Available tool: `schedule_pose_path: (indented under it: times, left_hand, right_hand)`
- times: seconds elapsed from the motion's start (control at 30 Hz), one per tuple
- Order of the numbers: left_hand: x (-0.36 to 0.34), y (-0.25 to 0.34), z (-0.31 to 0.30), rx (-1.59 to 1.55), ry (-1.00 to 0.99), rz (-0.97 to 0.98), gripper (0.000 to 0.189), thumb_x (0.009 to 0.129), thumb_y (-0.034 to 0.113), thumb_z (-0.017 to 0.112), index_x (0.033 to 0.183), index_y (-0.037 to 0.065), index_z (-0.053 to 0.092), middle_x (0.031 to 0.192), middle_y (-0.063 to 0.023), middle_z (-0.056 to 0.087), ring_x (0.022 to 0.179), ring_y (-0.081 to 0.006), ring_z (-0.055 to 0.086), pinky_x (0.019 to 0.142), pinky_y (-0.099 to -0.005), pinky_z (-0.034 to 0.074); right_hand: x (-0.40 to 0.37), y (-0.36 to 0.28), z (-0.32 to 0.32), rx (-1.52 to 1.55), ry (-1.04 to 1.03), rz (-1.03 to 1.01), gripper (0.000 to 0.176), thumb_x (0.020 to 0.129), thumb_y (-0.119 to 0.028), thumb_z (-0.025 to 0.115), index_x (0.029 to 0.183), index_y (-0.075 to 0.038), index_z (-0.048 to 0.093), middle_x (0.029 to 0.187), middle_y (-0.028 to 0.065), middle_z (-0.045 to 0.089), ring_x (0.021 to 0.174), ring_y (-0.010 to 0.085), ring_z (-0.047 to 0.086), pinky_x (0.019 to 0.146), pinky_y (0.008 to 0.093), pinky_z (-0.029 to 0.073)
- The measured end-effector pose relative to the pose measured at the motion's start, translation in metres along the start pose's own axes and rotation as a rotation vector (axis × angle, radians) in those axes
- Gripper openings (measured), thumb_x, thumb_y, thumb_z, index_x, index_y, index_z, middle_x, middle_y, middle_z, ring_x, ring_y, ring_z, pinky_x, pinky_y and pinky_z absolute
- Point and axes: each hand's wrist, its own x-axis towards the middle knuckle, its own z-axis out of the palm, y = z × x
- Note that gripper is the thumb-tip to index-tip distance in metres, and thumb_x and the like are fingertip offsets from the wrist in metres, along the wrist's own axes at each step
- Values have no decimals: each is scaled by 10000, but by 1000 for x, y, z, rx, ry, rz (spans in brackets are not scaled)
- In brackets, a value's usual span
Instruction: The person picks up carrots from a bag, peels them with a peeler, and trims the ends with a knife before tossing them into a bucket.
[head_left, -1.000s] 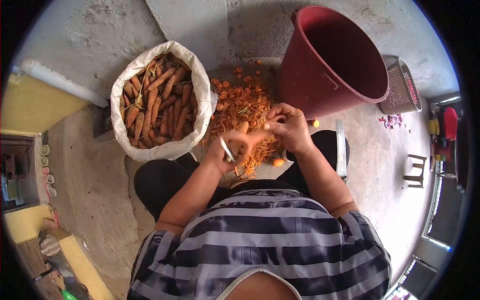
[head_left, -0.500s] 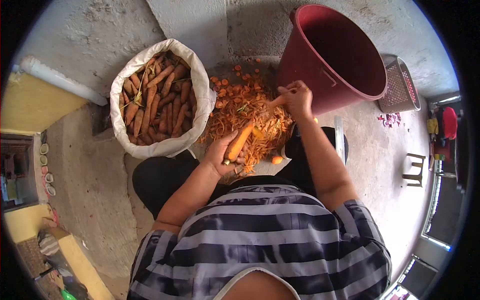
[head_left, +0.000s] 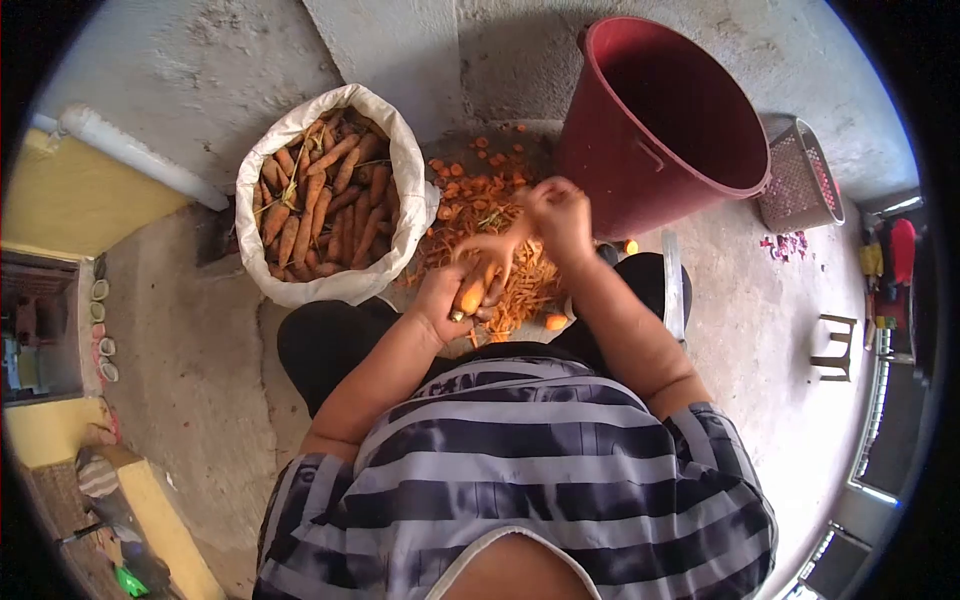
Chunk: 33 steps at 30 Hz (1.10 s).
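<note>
**Carrot** (head_left: 472,293): bright orange, held low in front of me, upper end tilted toward the peelings.
**Left hand** (head_left: 447,300): fingers closed firmly round the carrot's lower end.
**Right hand** (head_left: 556,214): raised just past the carrot's upper end and blurred; I cannot tell whether it grips anything.
**Peelings** (head_left: 487,215): orange heap on the floor (head_left: 200,330), under both hands.
**Sack** (head_left: 408,180): white, open, left of the heap, filled with muddy carrots (head_left: 320,200).
**Bucket** (head_left: 610,170): dark red, right of the heap, close by my right hand.
**Basket** (head_left: 795,175): just beyond the bucket, farther right.
</note>
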Motion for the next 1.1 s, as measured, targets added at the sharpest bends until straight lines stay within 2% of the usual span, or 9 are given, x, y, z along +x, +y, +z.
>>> schedule_pose_path:
  times: [0.07, 0.23, 0.47, 0.63, 0.67, 0.73, 1.0, 1.07, 1.1]
  left_hand:
    - [-1, 1, -1, -11, -147, -112, 330, 870, 341, 456, 1079, 90, 498, 760, -49, 498, 625, -143, 488, 492, -238, 389]
    - [-16, 13, 12, 112, -86, -50, 340, 887, 381, 444, 1126, 139, 437, 817, -32, 463, 663, -108, 448, 513, -217, 358]
    - [-11, 9, 45, 77, 108, 17, 274, 906, 329, 406, 1027, 110, 518, 778, -54, 484, 612, -137, 452, 484, -225, 360]
    - [-11, 6, 20, 23, -273, -146, 303, 921, 315, 369, 1156, 129, 411, 814, -51, 429, 674, -113, 418, 534, -210, 355]
    - [-15, 4, 22, 30, -256, -129, 309, 920, 322, 372, 1163, 134, 405, 818, -51, 430, 676, -114, 419, 535, -213, 356]
    - [-24, 4, 30, 45, -222, -94, 322, 916, 334, 379, 1177, 146, 395, 825, -51, 431, 682, -114, 422, 537, -217, 356]
    - [-7, -3, 13, 192, 57, 82, 231, 887, 281, 430, 1005, 100, 512, 799, -61, 539, 630, -139, 463, 503, -244, 380]
    - [-9, -4, 16, 214, 101, 62, 227, 887, 271, 420, 961, 90, 536, 795, -68, 562, 613, -139, 469, 492, -245, 381]
    - [-5, -1, 10, 62, -194, -129, 248, 895, 296, 410, 1010, 98, 503, 788, -58, 529, 618, -135, 461, 506, -239, 377]
  right_hand:
    - [31, -3, -32, -283, 270, -48, 242, 696, -165, 739, 720, -1, 564, 644, 54, 573, 563, 93, 502, 484, 249, 418]
    - [46, -1, -71, -38, 390, -29, 289, 714, -228, 729, 721, 8, 564, 659, 64, 576, 575, 105, 505, 498, 261, 419]
    - [-47, -46, 0, 391, -135, 39, 226, 741, -174, 706, 685, -28, 543, 577, -8, 495, 512, 62, 441, 440, 205, 371]
    - [31, -5, -39, 83, 231, 33, 247, 708, -184, 728, 667, 4, 574, 620, 46, 565, 546, 91, 480, 455, 243, 399]
    - [45, 2, -58, -344, 355, -141, 278, 703, -201, 735, 685, 23, 571, 628, 59, 577, 545, 98, 483, 469, 264, 410]
    - [57, 1, -73, -161, 442, -31, 285, 694, -198, 744, 686, 23, 564, 624, 54, 570, 550, 98, 486, 471, 259, 403]
    - [-40, -41, 5, 298, -173, 27, 237, 705, -148, 735, 639, -33, 540, 582, -12, 511, 528, 61, 452, 467, 207, 384]
    - [-22, -28, 2, 134, -106, 31, 231, 708, -143, 731, 644, -22, 545, 593, -6, 527, 543, 61, 457, 483, 208, 383]
    - [-4, -18, -5, 96, 22, 26, 228, 713, -145, 725, 651, -14, 550, 597, 6, 535, 542, 68, 461, 480, 221, 387]
